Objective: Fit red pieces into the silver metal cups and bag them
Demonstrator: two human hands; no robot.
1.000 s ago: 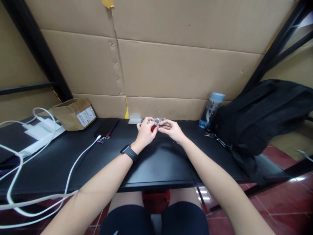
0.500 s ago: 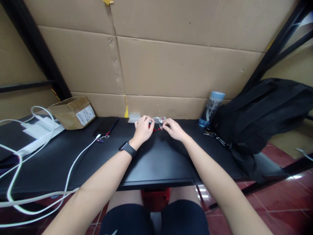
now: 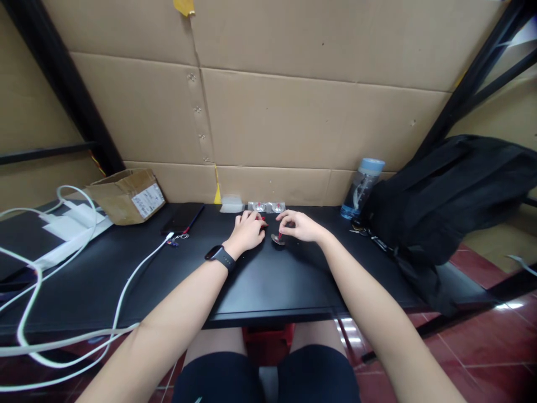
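Note:
My right hand (image 3: 296, 225) pinches the red stem of a small round metallic disc (image 3: 277, 239), which is tilted just above or on the black tabletop. To its left, my left hand (image 3: 248, 229) rests palm down with its fingers bent over a small red piece (image 3: 263, 221); most of that piece is hidden, and whether the fingers grip it is unclear. Behind both hands lies a clear blister pack (image 3: 267, 207) holding two round silvery items with red centres. Left of the pack sits a whitish translucent packet (image 3: 231, 204).
On the left are an open cardboard box (image 3: 126, 196), a dark phone (image 3: 183, 217), white cables and a white power strip (image 3: 71, 240). A water bottle (image 3: 359, 190) and a black backpack (image 3: 453, 196) stand at the right. Cardboard panels back the black table (image 3: 268, 291).
My right hand has come slightly nearer with the disc, which now faces more upward. My left hand has moved nearer too, uncovering the blister pack.

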